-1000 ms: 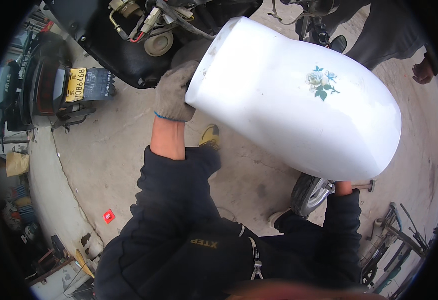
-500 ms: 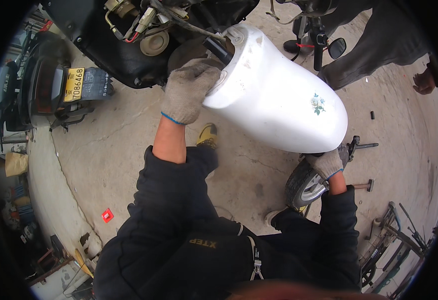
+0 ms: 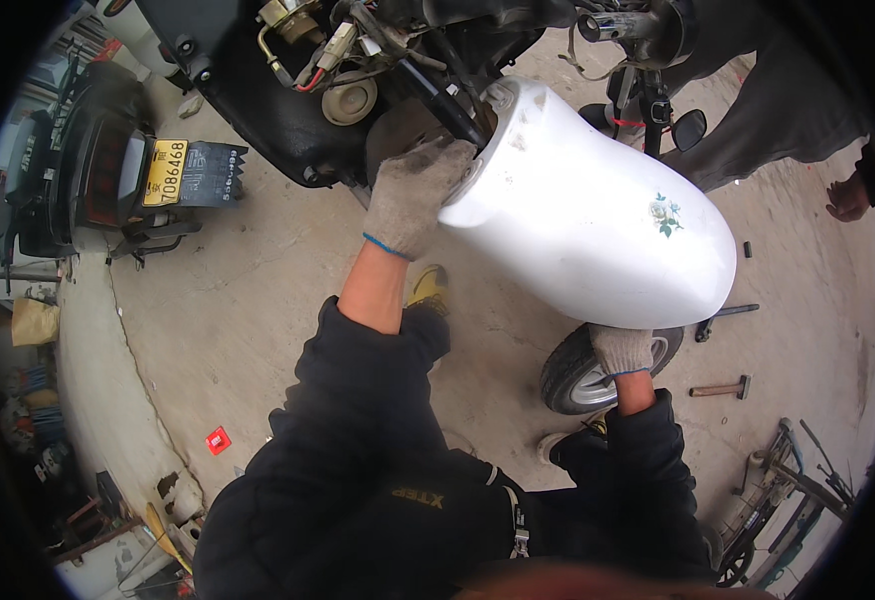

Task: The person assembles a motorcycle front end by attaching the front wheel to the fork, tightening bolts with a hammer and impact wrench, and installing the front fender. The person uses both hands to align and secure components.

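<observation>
A glossy white scooter front fender with a small flower decal is held up between my two gloved hands. My left hand is closed on its upper left edge, beside the black fork tube of the scooter. Under the lower edge, my right hand supports the fender, its fingertips hidden beneath. The fender's upper end lies close to the fork tube; whether they touch I cannot tell. Above the left hand are the scooter's exposed wiring and a round beige horn-like part.
A wheel with a tyre lies on the floor below the fender, near a hammer. At left is a parked scooter. Another person's trousers and hand show at upper right. A red square item lies on the floor.
The fender and my left hand have shifted right and slightly down in the picture. My right hand has moved left along the fender's lower edge. The view has shifted slightly too.
</observation>
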`<state>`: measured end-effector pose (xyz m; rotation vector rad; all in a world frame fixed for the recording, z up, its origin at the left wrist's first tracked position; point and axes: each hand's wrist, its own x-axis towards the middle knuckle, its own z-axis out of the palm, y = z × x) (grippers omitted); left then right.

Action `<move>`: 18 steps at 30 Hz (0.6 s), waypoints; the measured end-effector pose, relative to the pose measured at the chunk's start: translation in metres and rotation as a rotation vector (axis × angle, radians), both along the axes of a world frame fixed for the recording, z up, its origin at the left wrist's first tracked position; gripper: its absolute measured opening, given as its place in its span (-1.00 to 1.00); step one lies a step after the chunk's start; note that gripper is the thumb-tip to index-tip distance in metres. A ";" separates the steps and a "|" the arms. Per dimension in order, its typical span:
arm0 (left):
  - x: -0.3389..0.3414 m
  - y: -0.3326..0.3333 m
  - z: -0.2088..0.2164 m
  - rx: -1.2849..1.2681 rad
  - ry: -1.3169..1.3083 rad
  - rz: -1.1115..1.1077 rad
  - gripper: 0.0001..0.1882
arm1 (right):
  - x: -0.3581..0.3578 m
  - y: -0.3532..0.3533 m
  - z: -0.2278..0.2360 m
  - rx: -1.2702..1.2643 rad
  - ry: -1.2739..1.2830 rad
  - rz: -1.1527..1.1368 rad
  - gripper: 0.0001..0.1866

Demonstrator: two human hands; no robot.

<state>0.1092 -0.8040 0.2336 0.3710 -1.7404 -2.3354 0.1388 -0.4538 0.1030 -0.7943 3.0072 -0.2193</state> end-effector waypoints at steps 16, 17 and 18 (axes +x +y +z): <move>-0.003 -0.003 0.042 -0.275 -0.194 0.057 -0.81 | 0.035 -0.014 0.010 -0.119 -0.199 -0.095 -0.37; -0.003 -0.001 0.046 -0.266 -0.127 0.019 -0.82 | 0.037 -0.013 0.009 -0.109 -0.193 -0.094 -0.37; -0.003 0.001 0.050 -0.259 -0.060 -0.004 -0.82 | 0.039 -0.013 0.007 -0.124 -0.126 -0.091 -0.36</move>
